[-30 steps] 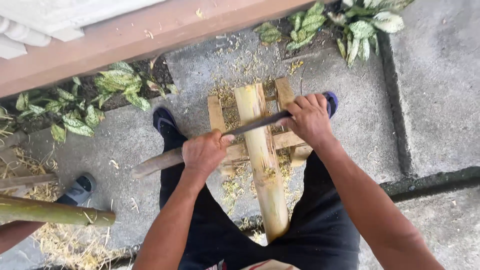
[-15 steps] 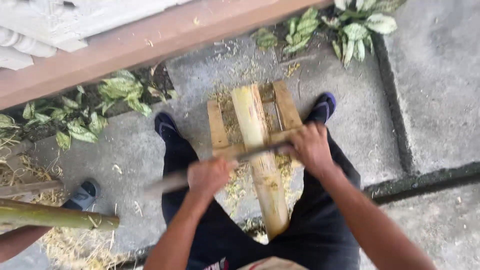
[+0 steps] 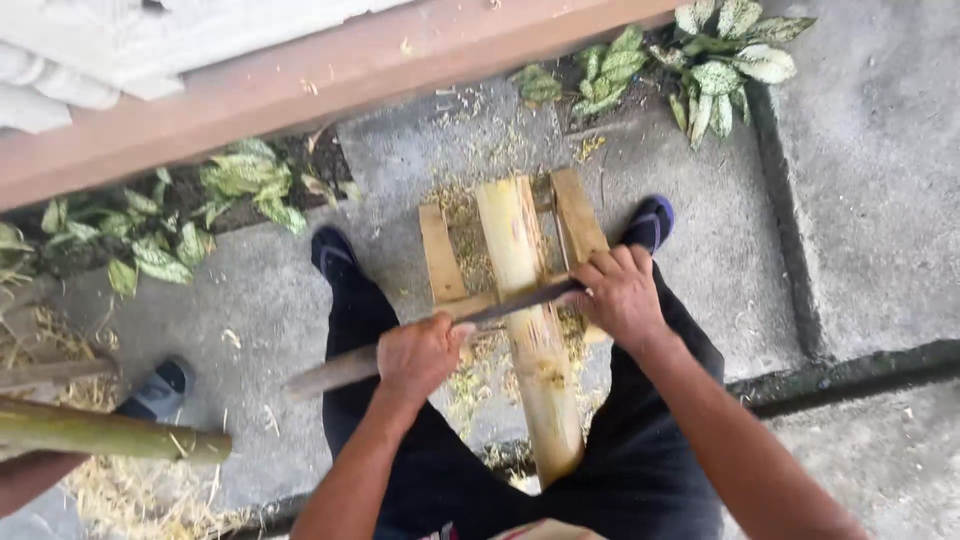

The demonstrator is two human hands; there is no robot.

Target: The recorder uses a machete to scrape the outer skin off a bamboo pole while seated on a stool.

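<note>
A pale bamboo pole [image 3: 528, 330] lies lengthwise on a low wooden frame [image 3: 440, 255] on the concrete floor [image 3: 860, 200], running back between the person's legs, so it is propped up and pinned for scraping. Across the pole sits a long blade [image 3: 510, 303]. The left hand [image 3: 420, 355], to the left of the pole, has a closed grip round the blade's wooden handle [image 3: 335, 370]. The right hand [image 3: 622, 295], just right of the pole, is closed over the blade's far end, so both sides bear down evenly. Shavings [image 3: 470, 375] litter the floor beside the pole.
</note>
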